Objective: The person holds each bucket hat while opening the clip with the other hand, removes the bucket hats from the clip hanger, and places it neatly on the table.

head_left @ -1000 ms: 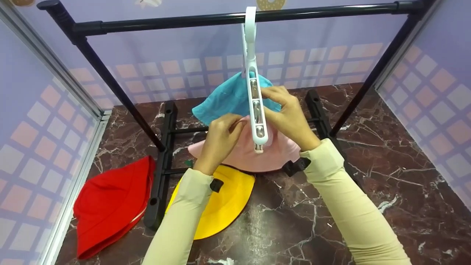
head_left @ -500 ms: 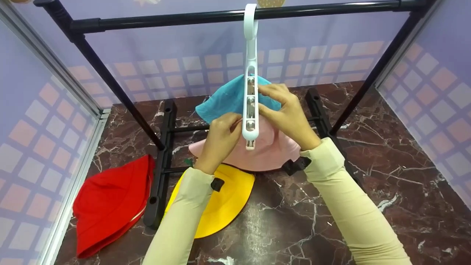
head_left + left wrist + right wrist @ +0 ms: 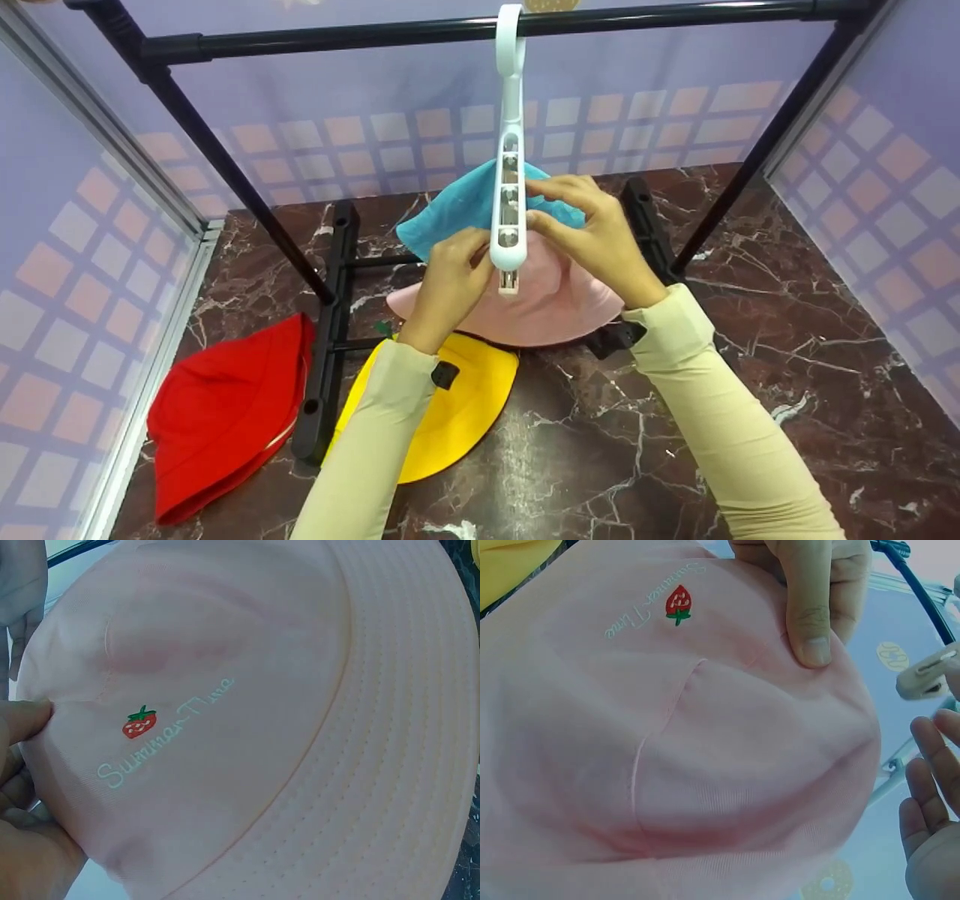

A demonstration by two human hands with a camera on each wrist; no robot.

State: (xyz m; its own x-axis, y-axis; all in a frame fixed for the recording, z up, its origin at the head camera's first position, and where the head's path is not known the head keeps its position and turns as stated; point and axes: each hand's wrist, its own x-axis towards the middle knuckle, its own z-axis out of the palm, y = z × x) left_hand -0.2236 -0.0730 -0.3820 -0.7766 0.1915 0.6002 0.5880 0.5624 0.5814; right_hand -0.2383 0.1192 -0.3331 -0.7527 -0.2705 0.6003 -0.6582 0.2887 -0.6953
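My left hand (image 3: pixel 454 281) pinches the crown of a pink bucket hat (image 3: pixel 540 304), its thumb on the outer cloth in the right wrist view. The hat carries a strawberry (image 3: pixel 140 722) and "Summer Time" stitching. A white hanger (image 3: pixel 508 247), set with a row of metal clips, hangs from the black rail by its hook. My right hand (image 3: pixel 596 229) is at the hanger's right side, thumb and index finger at a clip (image 3: pixel 928 679), which they pinch; the other fingers are loosely bent. Behind the hanger is a blue bucket hat (image 3: pixel 450 214), partly covered by it.
A yellow hat (image 3: pixel 461 405) lies below the left forearm. To the left, outside the rack's foot, lies a red hat (image 3: pixel 225 412). The black rack (image 3: pixel 337 37) stands on a dark marbled surface (image 3: pixel 787 360) between patterned walls.
The hanger's near end has swung left and slightly away from me. The right hand has shifted slightly, staying beside the hanger. The left hand keeps its pinch on the pink hat.
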